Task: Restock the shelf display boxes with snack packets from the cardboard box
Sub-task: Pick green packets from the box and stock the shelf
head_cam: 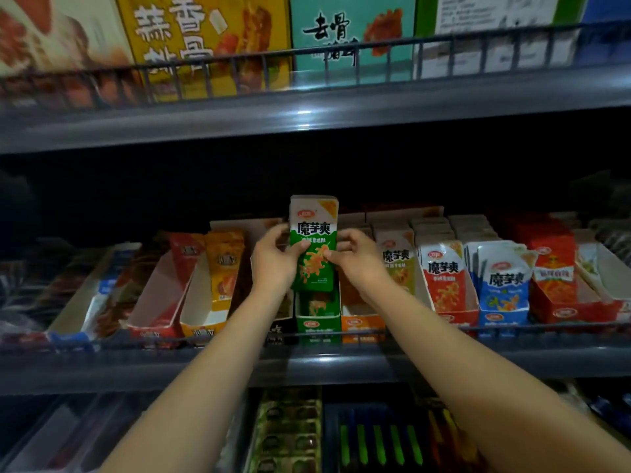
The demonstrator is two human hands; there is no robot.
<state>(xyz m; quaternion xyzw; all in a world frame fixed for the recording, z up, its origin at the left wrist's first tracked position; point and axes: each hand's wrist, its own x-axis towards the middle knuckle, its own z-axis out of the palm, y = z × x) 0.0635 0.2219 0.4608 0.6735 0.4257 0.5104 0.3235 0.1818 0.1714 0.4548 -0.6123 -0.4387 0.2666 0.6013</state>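
Here, upright green-and-white snack packets (pixel 313 244), orange strips printed, stacked

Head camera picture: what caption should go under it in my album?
Both hands, left and right, hold green packets above the green box.

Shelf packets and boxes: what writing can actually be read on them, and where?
"魔芋爽": green packets held by left hand and right hand
"魔芋爽": red packet
"魔芋爽": blue packet
"蒜香排骨": yellow box on the upper shelf
"去骨": teal box, lower characters hidden by the rail
All smaller print and logos: too blurred.
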